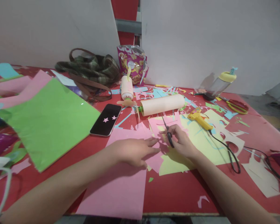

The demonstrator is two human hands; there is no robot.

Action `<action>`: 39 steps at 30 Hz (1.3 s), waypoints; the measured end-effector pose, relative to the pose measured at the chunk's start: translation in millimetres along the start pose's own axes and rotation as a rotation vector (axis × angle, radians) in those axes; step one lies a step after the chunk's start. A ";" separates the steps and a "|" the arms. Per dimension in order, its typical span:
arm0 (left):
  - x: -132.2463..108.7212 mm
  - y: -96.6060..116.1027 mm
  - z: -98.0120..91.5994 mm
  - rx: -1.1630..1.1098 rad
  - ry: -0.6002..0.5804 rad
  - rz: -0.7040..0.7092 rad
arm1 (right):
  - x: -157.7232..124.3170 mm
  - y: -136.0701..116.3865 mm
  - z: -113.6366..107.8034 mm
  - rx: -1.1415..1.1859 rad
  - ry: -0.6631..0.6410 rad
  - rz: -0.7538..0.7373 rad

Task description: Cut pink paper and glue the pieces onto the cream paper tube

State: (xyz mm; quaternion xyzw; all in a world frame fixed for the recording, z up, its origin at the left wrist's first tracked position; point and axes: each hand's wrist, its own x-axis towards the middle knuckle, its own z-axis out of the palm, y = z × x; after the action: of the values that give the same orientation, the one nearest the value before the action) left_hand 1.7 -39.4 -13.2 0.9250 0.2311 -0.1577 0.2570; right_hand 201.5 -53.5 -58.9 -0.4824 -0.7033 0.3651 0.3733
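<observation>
While the right hand [182,142] closes its fingers around the handles of the dark scissors [168,133], the blades point away from the person, toward the far side of the tabletop [177,189]. The scissors sit at the centre of the view, over the edge where a pink paper sheet [121,186] meets a pale yellow sheet [200,146]. The blades look closed, though they are too thin to be sure.

The left hand [133,151] lies flat on the pink sheet, palm down, fingers stretched out and close together, with the tips just beside the scissors. Both forearms reach in from the near edge and angle toward each other.

The main risk, in my judgement, is a nick: the left fingertips rest very near the blades. The pink sheet could also slide on the loose scraps and send a cut off line.

Farther out lie a cream paper roll [163,105], a yellow glue gun [198,119] whose black cord trails to the right, and a phone [106,119]. A large green sheet [49,121] lies to the left, and 1 more pair of scissors [236,106] lies far right. A plaid bag [91,70] and a snack packet [132,63] sit against the white wall.
</observation>
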 end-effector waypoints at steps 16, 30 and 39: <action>-4.1 0.0 1.9 0.070 -0.029 -0.041 | -3.5 -4.0 -2.3 -0.133 -0.034 -0.063; -6.1 -10.7 -2.7 0.003 0.008 -0.027 | -3.4 -1.0 -6.2 -0.357 -0.210 -0.117; -1.3 8.2 23.4 0.138 0.197 -0.069 | -2.8 2.4 -8.6 -0.180 -0.207 -0.044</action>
State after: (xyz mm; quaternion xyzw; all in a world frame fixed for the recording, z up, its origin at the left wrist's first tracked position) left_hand 0.7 -58.9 -28.6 0.9430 0.2755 -0.0905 0.1631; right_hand 210.8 -54.2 -57.6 -0.4581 -0.7785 0.3399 0.2617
